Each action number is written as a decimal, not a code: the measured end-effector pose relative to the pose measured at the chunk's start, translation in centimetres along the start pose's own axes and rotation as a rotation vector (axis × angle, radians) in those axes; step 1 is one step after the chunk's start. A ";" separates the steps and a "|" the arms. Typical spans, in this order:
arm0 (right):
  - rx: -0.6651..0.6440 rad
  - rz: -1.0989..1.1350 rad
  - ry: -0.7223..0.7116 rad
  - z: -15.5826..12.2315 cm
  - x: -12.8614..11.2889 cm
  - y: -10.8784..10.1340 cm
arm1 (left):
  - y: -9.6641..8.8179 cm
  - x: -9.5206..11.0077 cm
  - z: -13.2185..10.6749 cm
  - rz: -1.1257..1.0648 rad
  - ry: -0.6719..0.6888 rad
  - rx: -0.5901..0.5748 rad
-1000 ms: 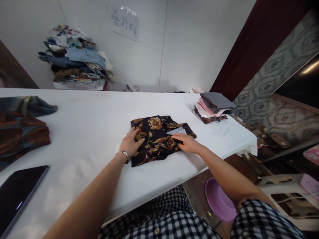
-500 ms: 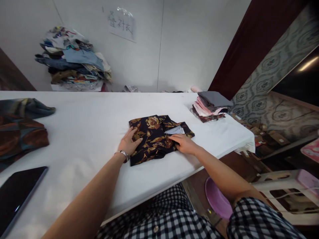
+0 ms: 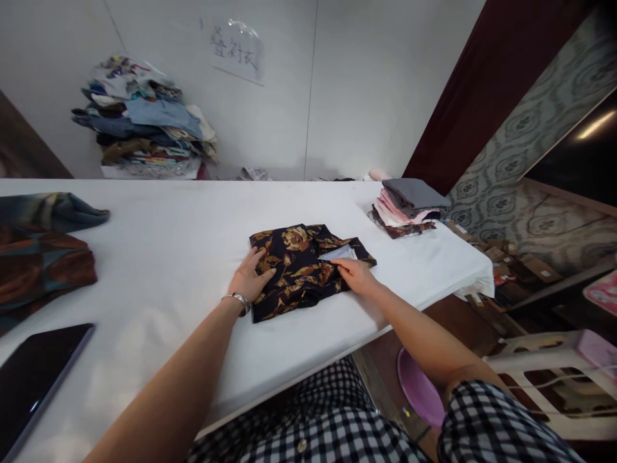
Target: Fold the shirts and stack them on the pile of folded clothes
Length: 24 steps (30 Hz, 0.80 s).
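Note:
A folded dark shirt (image 3: 294,273) with a gold and brown floral print lies on the white-covered table in front of me, its collar toward the right. Inside the neck a pale lining with a label (image 3: 341,253) shows. My left hand (image 3: 249,278), with a silver bracelet at the wrist, rests on the shirt's left edge, thumb and fingers apart. At the collar, my right hand (image 3: 357,275) has its fingers drawn together in a pinch on the shirt's front edge near the neck opening.
A folded clothes stack (image 3: 409,202) sits at the table's back right. Patterned garments (image 3: 45,260) and a dark-screened device (image 3: 41,379) lie left. Behind the table rises a tall clothes pile (image 3: 149,119). A pink basin (image 3: 420,389) and a white plastic stool (image 3: 554,379) stand below right.
My right hand has gone from lying with fingers extended on the collar to pinching its edge. The left hand and the shirt stay in place.

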State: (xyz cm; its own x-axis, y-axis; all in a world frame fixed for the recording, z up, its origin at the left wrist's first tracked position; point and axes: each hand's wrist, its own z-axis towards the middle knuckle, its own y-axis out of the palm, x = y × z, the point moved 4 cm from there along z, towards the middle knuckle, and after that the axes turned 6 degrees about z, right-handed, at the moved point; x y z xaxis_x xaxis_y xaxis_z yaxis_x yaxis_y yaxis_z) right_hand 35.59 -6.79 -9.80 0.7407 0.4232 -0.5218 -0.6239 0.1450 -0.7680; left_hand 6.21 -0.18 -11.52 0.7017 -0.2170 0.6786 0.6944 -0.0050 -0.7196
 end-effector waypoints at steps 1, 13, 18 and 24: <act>0.018 0.030 0.024 0.1 0.1 0.0 | 0.0 0.0 0.0 -0.005 0.001 0.004; -0.077 -0.064 -0.122 -0.5 -1.9 -0.7 | -0.3 0.1 0.1 -0.013 -0.043 0.010; -0.145 -0.175 -0.197 -0.7 -3.1 0.2 | -0.2 -0.2 0.2 -0.054 -0.038 0.028; -0.192 -0.264 -0.223 0.5 -2.9 0.9 | -0.1 -0.3 0.2 -0.057 -0.030 0.023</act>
State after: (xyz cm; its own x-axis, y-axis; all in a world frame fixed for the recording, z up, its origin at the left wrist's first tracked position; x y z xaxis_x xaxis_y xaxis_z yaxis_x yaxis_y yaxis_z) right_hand 32.80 -7.43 -8.77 0.7838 0.5806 -0.2202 -0.3460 0.1140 -0.9313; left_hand 5.94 0.07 -11.58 0.6650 -0.1878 0.7228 0.7367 0.0062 -0.6762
